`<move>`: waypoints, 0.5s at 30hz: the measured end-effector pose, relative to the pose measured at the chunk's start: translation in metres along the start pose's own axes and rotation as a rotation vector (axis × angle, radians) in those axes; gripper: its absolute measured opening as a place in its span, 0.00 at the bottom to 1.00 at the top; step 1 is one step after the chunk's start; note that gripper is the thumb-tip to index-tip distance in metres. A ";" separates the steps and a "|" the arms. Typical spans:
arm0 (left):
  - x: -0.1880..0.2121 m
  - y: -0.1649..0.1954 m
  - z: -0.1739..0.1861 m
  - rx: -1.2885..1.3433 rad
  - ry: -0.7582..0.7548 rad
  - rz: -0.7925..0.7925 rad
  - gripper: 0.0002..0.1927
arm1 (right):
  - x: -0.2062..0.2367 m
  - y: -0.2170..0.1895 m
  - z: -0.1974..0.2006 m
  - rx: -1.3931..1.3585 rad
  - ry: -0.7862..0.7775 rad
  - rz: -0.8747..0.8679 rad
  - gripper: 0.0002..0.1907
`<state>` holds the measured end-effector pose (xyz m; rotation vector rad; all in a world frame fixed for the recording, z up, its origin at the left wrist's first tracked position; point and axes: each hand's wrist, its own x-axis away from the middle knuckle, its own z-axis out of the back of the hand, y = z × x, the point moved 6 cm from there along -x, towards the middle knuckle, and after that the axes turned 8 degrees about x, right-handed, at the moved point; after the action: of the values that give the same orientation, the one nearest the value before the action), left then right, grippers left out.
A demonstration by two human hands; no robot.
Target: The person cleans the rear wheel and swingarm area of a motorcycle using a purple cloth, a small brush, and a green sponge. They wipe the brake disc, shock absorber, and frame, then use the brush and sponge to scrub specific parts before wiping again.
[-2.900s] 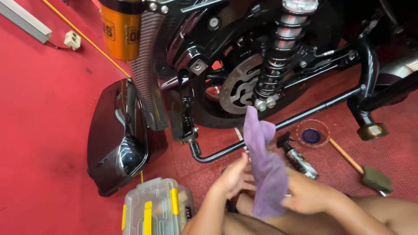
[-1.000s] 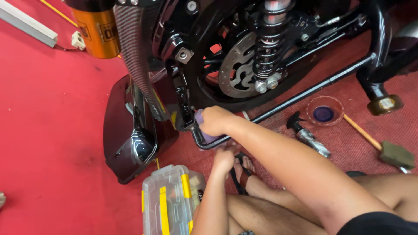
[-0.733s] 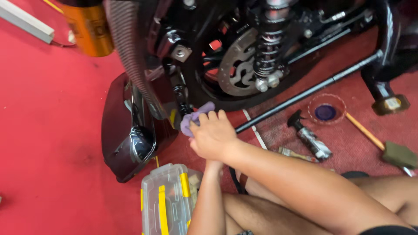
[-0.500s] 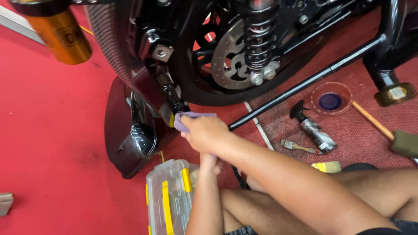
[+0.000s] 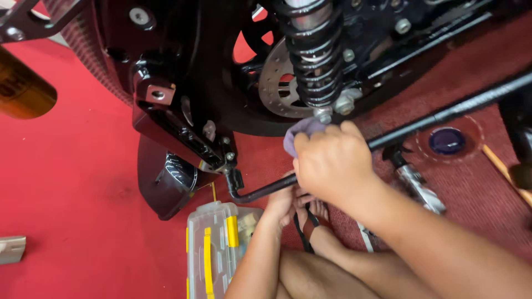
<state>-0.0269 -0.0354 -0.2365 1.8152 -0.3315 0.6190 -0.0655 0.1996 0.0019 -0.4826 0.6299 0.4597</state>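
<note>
My right hand is closed on a purple cloth and presses it onto a black metal bar that runs low beside the motorcycle's rear wheel. The cloth pokes out above my knuckles, just under the coiled shock spring. My left hand lies lower, below the bar and against my sandalled foot. Its fingers are mostly hidden under my right hand.
A brake disc sits behind the spring. A glossy black body panel rests on the red floor. A clear organiser box with yellow latches stands by my knee. A chrome tool, a blue round lid and a wooden handle lie to the right.
My right hand has slid the cloth rightwards along the bar, from its bent left end to under the spring. The view has moved closer to the wheel.
</note>
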 end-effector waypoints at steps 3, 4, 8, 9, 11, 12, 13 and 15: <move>-0.007 -0.002 -0.010 -0.016 -0.004 -0.031 0.14 | 0.000 0.001 -0.007 -0.028 -0.028 -0.010 0.12; -0.006 0.000 -0.014 -0.032 -0.009 -0.040 0.13 | -0.001 0.001 -0.009 -0.053 -0.056 0.001 0.12; 0.007 0.017 -0.026 0.078 0.026 0.003 0.13 | -0.004 0.005 -0.012 -0.069 -0.087 0.040 0.11; 0.011 0.025 -0.030 0.123 0.008 -0.034 0.12 | -0.004 0.004 -0.012 -0.062 -0.081 0.055 0.10; 0.018 0.040 -0.035 0.173 -0.006 -0.091 0.13 | -0.003 0.003 -0.014 -0.071 -0.084 0.056 0.08; 0.021 0.047 -0.035 0.178 -0.002 -0.111 0.15 | -0.002 0.002 -0.014 -0.074 -0.083 0.056 0.08; 0.023 0.053 -0.033 0.181 0.001 -0.133 0.16 | -0.002 0.000 -0.012 -0.100 -0.068 0.071 0.07; 0.023 0.059 -0.023 0.276 0.063 -0.084 0.21 | -0.002 -0.002 -0.006 -0.147 -0.036 0.103 0.07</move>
<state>-0.0435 -0.0310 -0.1713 2.0567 -0.1308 0.6872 -0.0687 0.1945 -0.0009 -0.5815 0.5902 0.6142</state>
